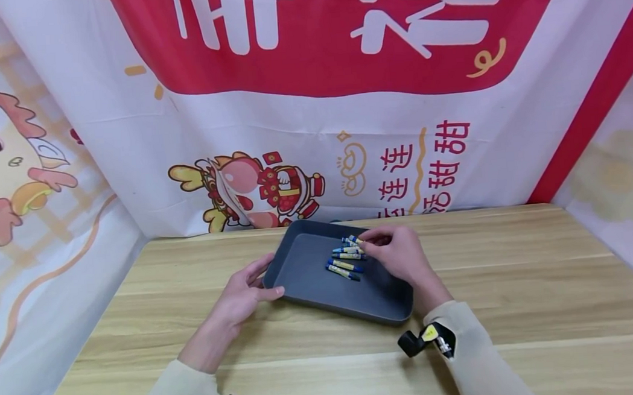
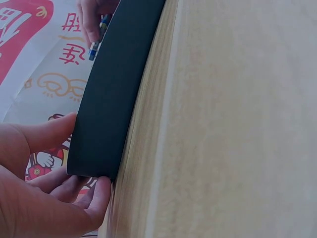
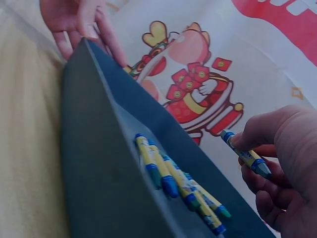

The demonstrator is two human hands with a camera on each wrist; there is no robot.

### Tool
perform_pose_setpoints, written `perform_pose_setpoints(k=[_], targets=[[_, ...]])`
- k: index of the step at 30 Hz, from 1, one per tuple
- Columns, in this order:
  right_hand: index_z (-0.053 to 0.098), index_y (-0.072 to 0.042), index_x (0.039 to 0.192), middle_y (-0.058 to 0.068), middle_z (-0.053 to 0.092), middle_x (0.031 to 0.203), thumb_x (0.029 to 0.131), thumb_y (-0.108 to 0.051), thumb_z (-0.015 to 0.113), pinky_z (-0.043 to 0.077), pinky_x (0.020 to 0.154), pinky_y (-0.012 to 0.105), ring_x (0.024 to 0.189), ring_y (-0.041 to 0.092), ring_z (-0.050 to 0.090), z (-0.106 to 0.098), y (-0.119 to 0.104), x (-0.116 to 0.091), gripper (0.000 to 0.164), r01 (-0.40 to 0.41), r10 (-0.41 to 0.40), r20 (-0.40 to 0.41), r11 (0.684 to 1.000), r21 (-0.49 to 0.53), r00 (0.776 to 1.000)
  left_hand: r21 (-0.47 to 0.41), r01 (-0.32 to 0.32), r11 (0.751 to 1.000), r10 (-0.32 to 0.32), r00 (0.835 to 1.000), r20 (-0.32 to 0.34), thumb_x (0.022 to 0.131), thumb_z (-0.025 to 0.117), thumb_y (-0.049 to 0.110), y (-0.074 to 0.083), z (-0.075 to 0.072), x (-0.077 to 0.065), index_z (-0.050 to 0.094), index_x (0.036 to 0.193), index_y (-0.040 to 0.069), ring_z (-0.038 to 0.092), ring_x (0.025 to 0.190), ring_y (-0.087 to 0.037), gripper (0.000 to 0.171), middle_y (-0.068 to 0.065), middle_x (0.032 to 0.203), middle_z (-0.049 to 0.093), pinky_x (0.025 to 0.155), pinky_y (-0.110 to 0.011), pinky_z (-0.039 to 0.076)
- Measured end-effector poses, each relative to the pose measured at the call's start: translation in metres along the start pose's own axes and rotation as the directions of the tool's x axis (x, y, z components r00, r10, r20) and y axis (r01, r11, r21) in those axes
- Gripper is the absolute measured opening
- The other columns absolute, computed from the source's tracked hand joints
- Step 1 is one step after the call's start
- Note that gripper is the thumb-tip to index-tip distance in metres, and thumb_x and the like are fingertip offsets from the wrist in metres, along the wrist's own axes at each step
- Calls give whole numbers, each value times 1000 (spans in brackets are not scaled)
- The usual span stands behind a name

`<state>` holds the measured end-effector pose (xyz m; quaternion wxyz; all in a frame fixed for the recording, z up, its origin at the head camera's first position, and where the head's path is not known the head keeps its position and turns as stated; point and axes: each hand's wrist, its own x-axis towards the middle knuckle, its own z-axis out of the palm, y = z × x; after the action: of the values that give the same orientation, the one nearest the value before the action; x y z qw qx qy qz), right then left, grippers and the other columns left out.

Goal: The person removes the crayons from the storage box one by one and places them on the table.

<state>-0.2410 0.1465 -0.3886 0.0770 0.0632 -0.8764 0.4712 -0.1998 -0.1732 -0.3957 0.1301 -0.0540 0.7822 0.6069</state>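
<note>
A dark grey rectangular tray point(image 1: 304, 266) stands on the wooden table at a slant. My left hand point(image 1: 239, 294) grips its near left corner, thumb at the rim and the other fingers around the side and low at the base, as the left wrist view shows. Over the tray's right half, my right hand point(image 1: 398, 251) pinches a crayon point(image 3: 247, 154) with a yellow and blue wrapper between thumb and fingers. Below that hand, several similar crayons point(image 1: 345, 267) lie side by side on the tray floor, pointing roughly left to right; their tips look blue and green.
The wooden table point(image 1: 517, 282) extends to both sides of the tray and in front of it. Behind it hangs a white cloth point(image 1: 311, 116) with red print and a cartoon figure. A small black camera point(image 1: 410, 343) sits at the right wrist.
</note>
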Motion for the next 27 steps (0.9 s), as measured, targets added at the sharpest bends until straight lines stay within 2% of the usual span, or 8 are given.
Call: perform_pose_setpoints(k=[9, 19, 27], targets=[[83, -14, 112, 9, 80, 110, 97, -25, 77, 56, 77, 27, 95, 22, 69, -21, 7, 2, 19, -72, 72, -63, 997, 0, 995, -3, 10, 1000, -10, 1000, 5, 94, 78, 7, 1, 0, -1, 43, 163, 21, 36, 158, -40, 79, -12, 173, 36, 131, -59, 27], [82, -17, 120, 9, 78, 120, 99, -31, 75, 55, 89, 30, 107, 24, 67, -45, 23, 5, 26, -155, 160, -95, 986, 59, 983, -23, 8, 1000, -7, 1000, 5, 94, 77, 4, 0, -1, 0, 44, 163, 20, 37, 158, -39, 78, -12, 173, 36, 131, -58, 27], [81, -16, 122, 11, 78, 121, 99, -29, 75, 53, 85, 26, 106, 22, 65, -58, 32, 4, 27, -191, 197, -155, 980, 53, 968, -20, 11, 1000, -11, 1000, 6, 93, 78, 5, 0, -1, -1, 44, 163, 20, 35, 159, -39, 79, -12, 173, 36, 131, -57, 27]])
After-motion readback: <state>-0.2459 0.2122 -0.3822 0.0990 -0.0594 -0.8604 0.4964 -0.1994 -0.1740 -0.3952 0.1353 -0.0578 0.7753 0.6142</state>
